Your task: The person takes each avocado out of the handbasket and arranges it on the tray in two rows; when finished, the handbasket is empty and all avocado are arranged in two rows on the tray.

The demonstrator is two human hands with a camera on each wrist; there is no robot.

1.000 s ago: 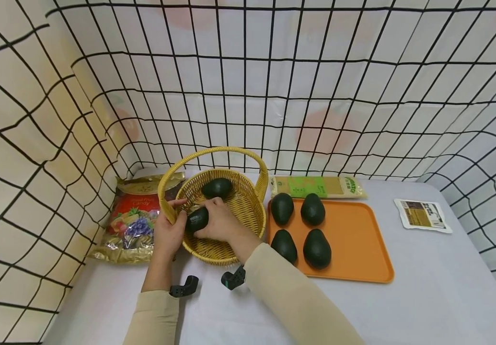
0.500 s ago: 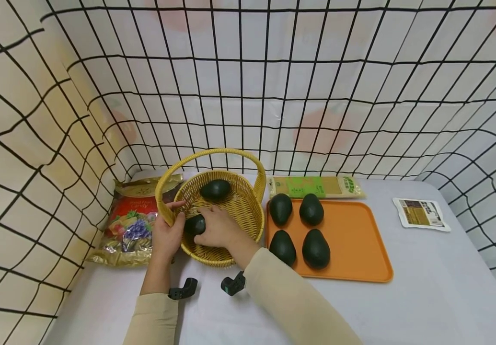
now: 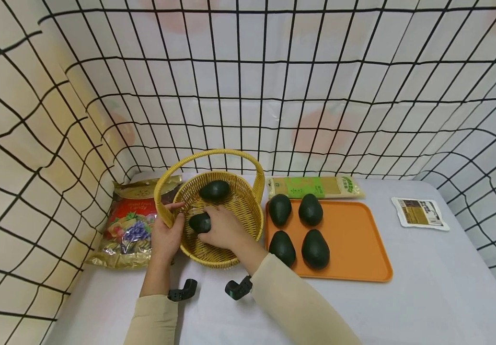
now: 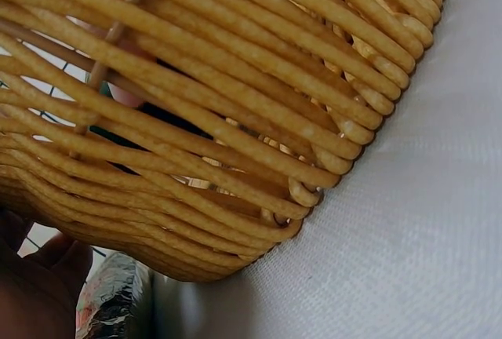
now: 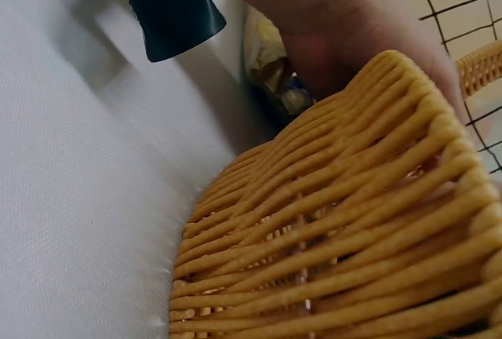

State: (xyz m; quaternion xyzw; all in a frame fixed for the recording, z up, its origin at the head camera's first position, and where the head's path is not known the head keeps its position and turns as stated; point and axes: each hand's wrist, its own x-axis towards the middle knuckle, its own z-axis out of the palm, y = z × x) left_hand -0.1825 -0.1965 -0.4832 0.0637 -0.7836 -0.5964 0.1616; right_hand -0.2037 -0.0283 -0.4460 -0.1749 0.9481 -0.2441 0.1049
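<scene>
A yellow woven basket [image 3: 254, 211] with a hoop handle stands left of centre on the white table. My left hand [image 3: 167, 234] grips its left rim, thumb inside. My right hand [image 3: 219, 229] reaches into the basket, fingers curled round a dark green avocado [image 3: 199, 223] low on the basket floor. A second avocado [image 3: 215, 190] lies at the back of the basket. The left wrist view shows only the basket wall [image 4: 235, 119] and the table. In the right wrist view the basket wall [image 5: 353, 253] fills the frame, with my left forearm [image 5: 337, 17] beyond it.
An orange tray [image 3: 355, 239] right of the basket holds several avocados [image 3: 315, 248]. A candy bag [image 3: 131, 225] lies left of the basket, a green-labelled packet [image 3: 314, 187] behind the tray, and a small sachet [image 3: 420, 213] far right. A wire grid wall [image 3: 273, 96] encloses the table.
My right hand has carried the avocado from the basket's front-left rim down and inward to the basket floor. My left hand stays on the rim.
</scene>
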